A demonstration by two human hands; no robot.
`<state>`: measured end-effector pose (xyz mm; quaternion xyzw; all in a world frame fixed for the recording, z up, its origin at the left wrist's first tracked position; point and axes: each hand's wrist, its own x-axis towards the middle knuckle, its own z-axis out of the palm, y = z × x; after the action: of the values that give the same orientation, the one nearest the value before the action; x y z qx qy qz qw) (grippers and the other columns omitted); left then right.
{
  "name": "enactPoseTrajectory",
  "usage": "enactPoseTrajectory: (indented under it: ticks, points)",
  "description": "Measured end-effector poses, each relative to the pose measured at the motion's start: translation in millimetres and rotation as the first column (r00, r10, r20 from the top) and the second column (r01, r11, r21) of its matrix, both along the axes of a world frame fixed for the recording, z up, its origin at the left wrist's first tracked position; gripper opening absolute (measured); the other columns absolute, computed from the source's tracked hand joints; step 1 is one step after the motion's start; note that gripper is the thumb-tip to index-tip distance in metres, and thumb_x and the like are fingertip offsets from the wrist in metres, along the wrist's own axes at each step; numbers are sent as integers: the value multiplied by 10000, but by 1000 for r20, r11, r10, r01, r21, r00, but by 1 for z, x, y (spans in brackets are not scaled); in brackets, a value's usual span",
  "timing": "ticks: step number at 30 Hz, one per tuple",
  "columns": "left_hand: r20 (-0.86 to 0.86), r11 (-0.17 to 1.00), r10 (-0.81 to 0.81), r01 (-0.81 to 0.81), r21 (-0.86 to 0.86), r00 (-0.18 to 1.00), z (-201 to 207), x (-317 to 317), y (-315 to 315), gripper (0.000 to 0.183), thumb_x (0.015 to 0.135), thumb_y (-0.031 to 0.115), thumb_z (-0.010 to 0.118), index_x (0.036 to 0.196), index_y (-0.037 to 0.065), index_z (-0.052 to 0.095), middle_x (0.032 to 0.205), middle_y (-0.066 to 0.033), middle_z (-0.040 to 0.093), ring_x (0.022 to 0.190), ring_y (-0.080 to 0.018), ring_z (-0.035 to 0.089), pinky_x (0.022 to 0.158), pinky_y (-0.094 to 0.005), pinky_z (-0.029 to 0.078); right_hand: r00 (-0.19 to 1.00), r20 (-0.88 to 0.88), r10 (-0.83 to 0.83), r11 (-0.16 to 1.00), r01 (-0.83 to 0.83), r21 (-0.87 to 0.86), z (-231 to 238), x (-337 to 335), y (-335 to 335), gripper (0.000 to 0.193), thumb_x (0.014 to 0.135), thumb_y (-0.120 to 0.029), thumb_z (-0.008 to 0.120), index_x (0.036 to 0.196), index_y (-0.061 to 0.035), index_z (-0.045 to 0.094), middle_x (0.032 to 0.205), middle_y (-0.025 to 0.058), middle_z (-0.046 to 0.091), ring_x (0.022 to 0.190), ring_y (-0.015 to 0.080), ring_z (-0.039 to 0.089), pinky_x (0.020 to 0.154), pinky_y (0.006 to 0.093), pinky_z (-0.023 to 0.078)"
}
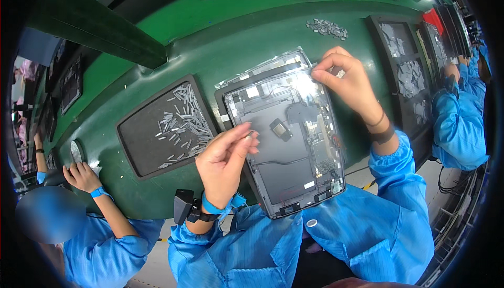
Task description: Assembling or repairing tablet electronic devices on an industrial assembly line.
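While spread lengthwise from the near edge of the green bench [226,39] toward the far side, appears as an open tablet housing [274,150], angled slightly left at the far end. Hides most of a dark board [219,102] underneath. Shows the right hand [350,82] pinched nearly closed at the housing's far right corner, the left hand [222,156] curled nearly closed over its left edge. Cannot tell, through glare and smallness, what is held. Includes a loose-looking module [281,129] near mid-housing.
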<state>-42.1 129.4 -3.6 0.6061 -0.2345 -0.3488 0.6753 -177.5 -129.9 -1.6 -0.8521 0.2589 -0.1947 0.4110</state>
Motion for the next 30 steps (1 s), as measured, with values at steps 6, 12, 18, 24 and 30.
enactPoseTrajectory:
  ticks: [6, 12, 18, 24, 30]
  points:
    - [39, 999, 0, -1, 32, 999, -7, -8, -3, 223, 936, -4, 609, 1151, -60, 633, 1015, -162, 682, 854, -190, 669, 740, -300, 560, 990, 86, -115, 894, 66, 443, -6, 3, 3, 153, 857, -60, 673, 1007, -31, 676, 808, -16, 582, 636, 38, 499, 581, 194, 400]
    - [36, 998, -1, -1, 60, 999, -5, -9, -2, 219, 937, -5, 605, 1146, -64, 632, 1018, -157, 678, 857, -184, 669, 749, -298, 564, 981, -189, -46, 981, 80, 176, 11, 7, 11, 185, 856, -79, 610, 1005, 19, 663, 682, 47, 578, 568, 82, 501, 522, 262, 401]
    - [54, 997, 7, -11, 73, 999, -7, -13, 1, 216, 939, -12, 596, 1144, -69, 633, 1022, -164, 676, 864, -194, 672, 757, -303, 567, 993, -92, -74, 985, 59, -161, 8, 13, 21, 232, 769, -11, 577, 967, 16, 696, 708, 144, 581, 569, 252, 556, 546, 354, 448]
    - [7, 997, 40, -41, 69, 999, -6, -13, -3, 241, 940, -22, 587, 1171, -86, 609, 1054, -196, 675, 875, -208, 675, 771, -318, 567, 988, -122, -95, 984, 75, -164, 13, 6, 23, 255, 788, -14, 592, 1026, 15, 679, 709, 150, 562, 594, 265, 571, 573, 362, 462]
    - [18, 999, 39, -40, 25, 999, -7, -17, -1, 260, 939, -34, 581, 1194, -85, 600, 1066, -189, 680, 902, -208, 684, 775, -306, 571, 995, -76, -61, 919, 26, -394, 0, 13, 23, 238, 824, -27, 572, 1035, 22, 670, 760, 199, 594, 672, 365, 600, 610, 415, 473]
